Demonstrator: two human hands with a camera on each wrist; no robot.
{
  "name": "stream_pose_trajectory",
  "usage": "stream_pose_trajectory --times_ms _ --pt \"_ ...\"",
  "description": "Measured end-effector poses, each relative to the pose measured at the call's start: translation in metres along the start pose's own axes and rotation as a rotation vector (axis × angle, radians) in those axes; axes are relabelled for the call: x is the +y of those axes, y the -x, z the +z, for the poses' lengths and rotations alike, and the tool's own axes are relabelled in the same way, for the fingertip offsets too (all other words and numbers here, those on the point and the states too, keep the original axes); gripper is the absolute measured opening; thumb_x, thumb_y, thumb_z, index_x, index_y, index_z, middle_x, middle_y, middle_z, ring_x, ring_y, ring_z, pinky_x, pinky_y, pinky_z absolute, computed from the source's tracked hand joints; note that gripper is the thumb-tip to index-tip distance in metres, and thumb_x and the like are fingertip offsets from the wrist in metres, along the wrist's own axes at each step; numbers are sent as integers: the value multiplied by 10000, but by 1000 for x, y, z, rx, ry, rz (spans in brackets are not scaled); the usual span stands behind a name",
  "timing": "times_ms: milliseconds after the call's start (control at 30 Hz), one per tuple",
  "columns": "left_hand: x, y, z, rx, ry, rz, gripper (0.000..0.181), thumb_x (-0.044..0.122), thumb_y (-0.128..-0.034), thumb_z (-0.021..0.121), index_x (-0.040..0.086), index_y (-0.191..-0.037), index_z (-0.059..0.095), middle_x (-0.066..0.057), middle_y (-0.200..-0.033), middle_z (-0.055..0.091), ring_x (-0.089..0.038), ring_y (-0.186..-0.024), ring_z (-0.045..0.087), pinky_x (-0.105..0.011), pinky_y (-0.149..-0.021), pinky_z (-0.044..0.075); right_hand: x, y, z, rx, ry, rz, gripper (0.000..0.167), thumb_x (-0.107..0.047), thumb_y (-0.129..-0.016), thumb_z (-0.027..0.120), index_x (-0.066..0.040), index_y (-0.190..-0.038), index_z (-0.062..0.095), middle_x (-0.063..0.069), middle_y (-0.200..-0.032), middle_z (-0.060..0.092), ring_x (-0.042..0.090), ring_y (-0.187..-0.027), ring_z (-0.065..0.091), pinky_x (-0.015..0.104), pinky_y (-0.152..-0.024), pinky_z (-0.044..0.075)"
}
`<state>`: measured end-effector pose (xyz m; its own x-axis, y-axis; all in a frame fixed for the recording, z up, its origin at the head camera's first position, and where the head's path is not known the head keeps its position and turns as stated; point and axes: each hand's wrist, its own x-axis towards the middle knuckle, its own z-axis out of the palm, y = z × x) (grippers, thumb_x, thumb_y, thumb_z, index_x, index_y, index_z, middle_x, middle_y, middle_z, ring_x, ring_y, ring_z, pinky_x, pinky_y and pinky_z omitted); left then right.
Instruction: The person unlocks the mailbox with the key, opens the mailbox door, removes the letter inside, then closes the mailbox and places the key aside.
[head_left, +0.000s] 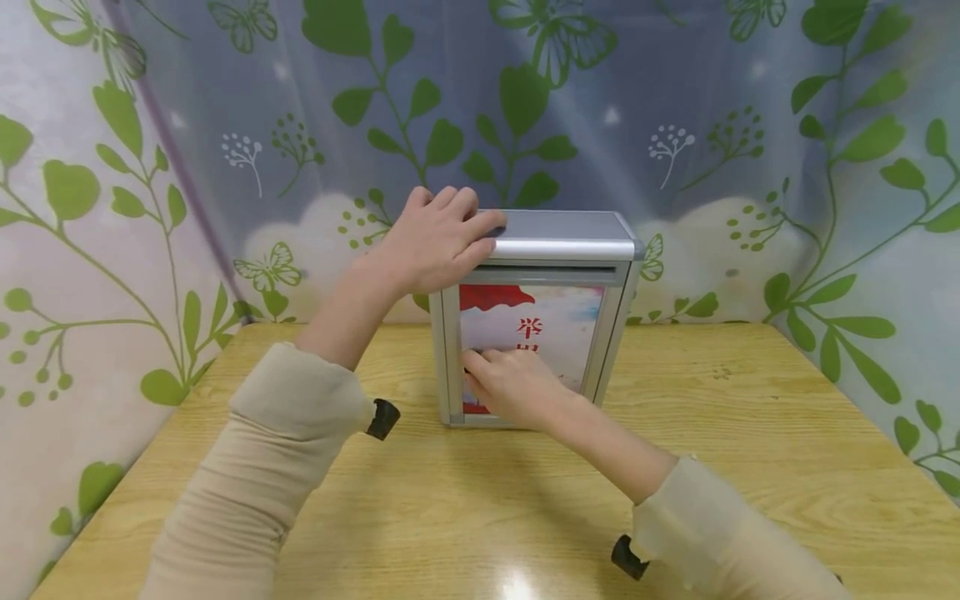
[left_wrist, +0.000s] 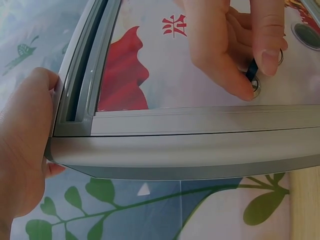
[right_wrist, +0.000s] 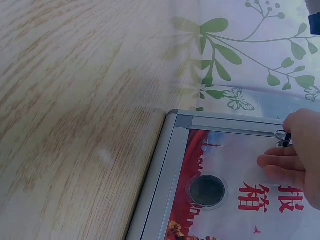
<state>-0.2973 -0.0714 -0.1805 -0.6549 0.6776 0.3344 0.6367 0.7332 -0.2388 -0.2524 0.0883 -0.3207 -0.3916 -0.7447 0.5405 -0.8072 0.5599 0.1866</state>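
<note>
A grey metal-framed box (head_left: 562, 250) with a slot near its top and a printed front panel (head_left: 570, 333) stands upright on the table. My left hand (head_left: 442, 237) lies over the box's top left corner, its fingers and thumb gripping the edge; the left wrist view shows this hand (left_wrist: 25, 145) beside the slot end. My right hand (head_left: 517, 387) is at the panel's left side. Between its thumb and finger it pinches a small dark key (left_wrist: 251, 71) at a round lock, as the left wrist view shows. In the right wrist view the key (right_wrist: 285, 139) is partly covered by the fingers.
The box stands on a wooden table (head_left: 697, 417), towards its back edge. Behind and at both sides hangs a cloth (head_left: 300, 175) printed with leaves and butterflies. A dark round window (right_wrist: 207, 191) sits low on the panel. Black straps hang near both cuffs.
</note>
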Motion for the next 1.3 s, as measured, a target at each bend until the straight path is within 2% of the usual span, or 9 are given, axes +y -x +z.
stream_pose_trajectory --times_ms 167,400,567,700,833,933,1133,1300 --pt "-1 0 2 33 14 27 425 318 -994 246 197 -1346 450 -54 -1066 427 -229 -929 362 -353 -772 296 1 2 2 28 37 -9 84 -99 -848 637 -70 -876 564 -17 -596 500 90 -445 386 189 -394 267" --pt "0 1 1 50 17 29 428 308 -989 248 196 -1341 464 -56 -1070 438 -232 -934 370 -348 -763 311 3 3 3 53 79 -39 101 -116 -839 652 -71 -910 596 -16 -611 537 87 -441 403 190 -387 276" --pt "-1 1 1 56 27 24 430 308 -987 251 203 -1340 472 -57 -1076 440 -229 -942 373 -349 -766 315 3 1 3 31 65 -42 101 -107 -835 652 -62 -891 581 -17 -589 513 87 -432 387 195 -386 275" --pt "-1 1 1 47 37 22 429 314 -991 257 202 -1348 466 -60 -1091 438 -231 -956 372 -352 -775 311 1 0 2 1 27 -9 101 -98 -857 622 -56 -857 531 -32 -557 454 78 -421 358 187 -390 263" --pt "0 2 1 37 45 21 426 315 -993 267 200 -1355 459 -62 -1092 433 -233 -947 364 -353 -777 301 -1 0 2 -27 -46 53 114 -86 -881 590 -47 -861 484 -47 -524 396 71 -410 337 178 -393 261" --pt "0 2 1 26 50 13 428 318 -994 262 203 -1360 452 -62 -1092 426 -233 -937 356 -350 -773 294 -2 1 2 -60 -143 111 118 -78 -891 581 -37 -925 476 -55 -516 394 64 -407 344 171 -405 283" --pt "0 3 0 16 50 4 434 325 -999 243 207 -1363 448 -62 -1092 418 -236 -921 348 -346 -765 284 -1 1 1 -92 -330 205 176 -79 -899 589 -13 -1017 476 -25 -563 502 60 -432 467 155 -448 382" --pt "0 2 1 37 54 11 427 308 -995 251 201 -1352 461 -63 -1080 422 -233 -911 348 -348 -757 280 -2 0 0 -123 -457 304 203 -96 -911 583 3 -1052 476 28 -682 603 98 -567 594 170 -547 464"
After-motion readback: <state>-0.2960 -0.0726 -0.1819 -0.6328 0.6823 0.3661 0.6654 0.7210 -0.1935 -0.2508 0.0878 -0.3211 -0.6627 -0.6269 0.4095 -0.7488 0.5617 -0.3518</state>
